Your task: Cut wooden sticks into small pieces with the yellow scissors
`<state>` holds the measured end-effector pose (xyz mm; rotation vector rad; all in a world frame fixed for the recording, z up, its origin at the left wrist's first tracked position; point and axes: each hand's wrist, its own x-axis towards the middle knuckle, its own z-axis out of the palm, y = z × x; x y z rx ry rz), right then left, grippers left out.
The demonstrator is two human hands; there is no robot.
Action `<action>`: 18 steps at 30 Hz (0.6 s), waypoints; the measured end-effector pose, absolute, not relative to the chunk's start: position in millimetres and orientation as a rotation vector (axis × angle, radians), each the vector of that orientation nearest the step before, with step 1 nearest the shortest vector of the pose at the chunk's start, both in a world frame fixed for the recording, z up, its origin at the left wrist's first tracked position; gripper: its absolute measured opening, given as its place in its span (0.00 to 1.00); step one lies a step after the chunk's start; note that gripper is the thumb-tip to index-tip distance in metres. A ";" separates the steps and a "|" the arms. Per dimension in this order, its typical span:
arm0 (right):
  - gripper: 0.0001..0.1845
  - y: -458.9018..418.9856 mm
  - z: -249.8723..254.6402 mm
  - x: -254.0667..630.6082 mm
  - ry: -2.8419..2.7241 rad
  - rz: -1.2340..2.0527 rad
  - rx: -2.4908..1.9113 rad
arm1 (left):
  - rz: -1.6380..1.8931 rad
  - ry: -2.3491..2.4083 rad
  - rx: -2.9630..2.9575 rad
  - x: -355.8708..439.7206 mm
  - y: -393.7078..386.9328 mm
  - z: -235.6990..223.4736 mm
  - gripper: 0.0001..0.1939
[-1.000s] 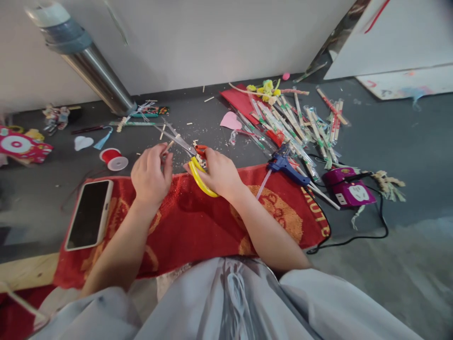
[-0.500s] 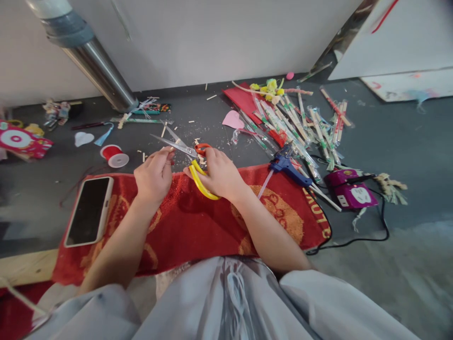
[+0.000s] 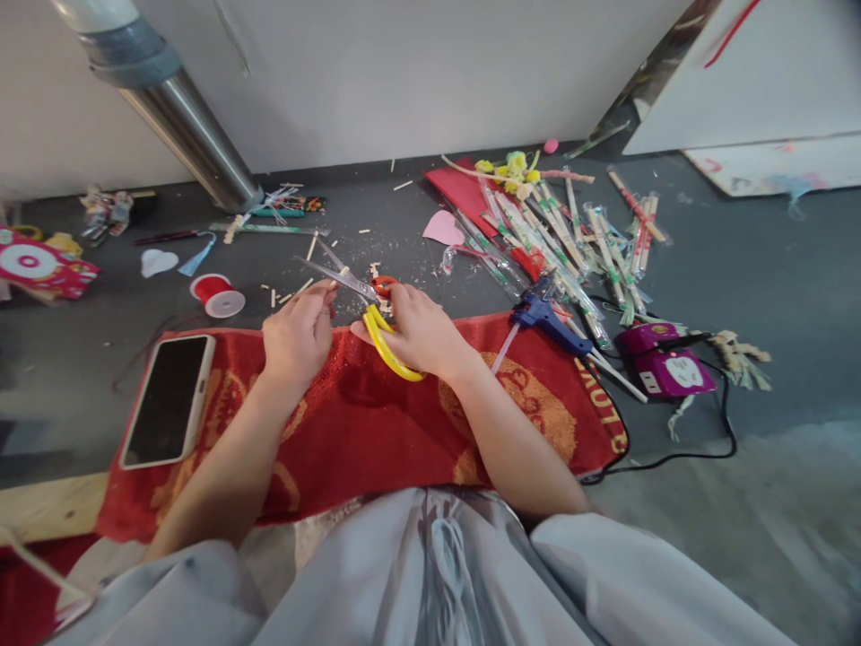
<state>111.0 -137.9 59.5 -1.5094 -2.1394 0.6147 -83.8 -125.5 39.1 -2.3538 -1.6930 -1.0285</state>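
Scissors [image 3: 368, 292] gripped in the right hand [image 3: 425, 334] stand spread at a small stick [image 3: 343, 272] the left hand [image 3: 298, 332] pinches above the desk [image 3: 733, 269]; should the stick slip, they could nick that hand.

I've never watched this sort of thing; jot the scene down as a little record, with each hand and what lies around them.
Right hand: holds scissors, blades apart
Left hand: pinches a pale stick at the scissors
Under the arms: red towel
On its left: smartphone
To the right: blue glue gun, wrapped chopsticks
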 end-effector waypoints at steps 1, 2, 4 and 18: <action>0.34 -137.7 59.6 111.2 -2.143 0.618 -1.508 | -1.020 -1.700 -2.352 -83.4 -125.7 39.7 0.14; 0.33 -137.4 59.5 111.4 -2.145 0.621 -1.508 | -1.014 -1.704 -2.346 -82.9 -125.7 40.2 0.14; 0.33 -136.7 58.8 111.9 -2.149 0.621 -1.506 | -1.011 -1.705 -2.336 -82.0 -125.5 40.6 0.15; 0.35 -133.8 54.0 113.6 -2.170 0.603 -1.503 | -0.992 -1.723 -2.332 -79.0 -126.0 41.2 0.15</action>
